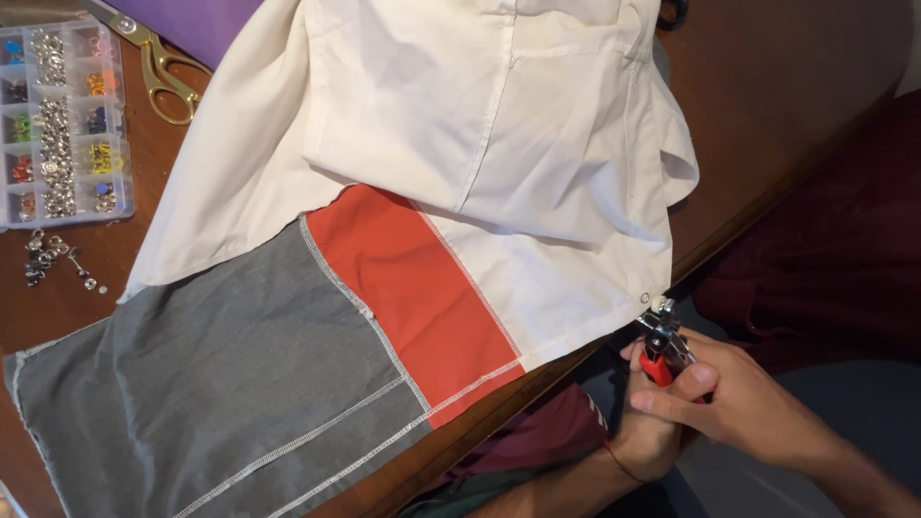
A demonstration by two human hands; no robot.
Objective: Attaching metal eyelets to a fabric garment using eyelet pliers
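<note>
Below the table edge, at lower right, the right hand (715, 388) and left hand (648, 432) are both closed around red-handled snap pliers (662, 341), whose metal head sits just beside the corner of the white fabric (499, 125). Orange panel (408, 288) and grey panel (221, 374) adjoin it. Compartment box (59, 125) and gold scissors (158, 62) lie well apart on the wooden table (787, 86).

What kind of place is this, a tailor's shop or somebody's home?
Probably a home sewing or craft table; shop or house can't be settled. A patchwork garment lies on a wooden table, beside gold scissors and a compartment box of snap fasteners. Both hands grip red-handled snap pliers.
</note>
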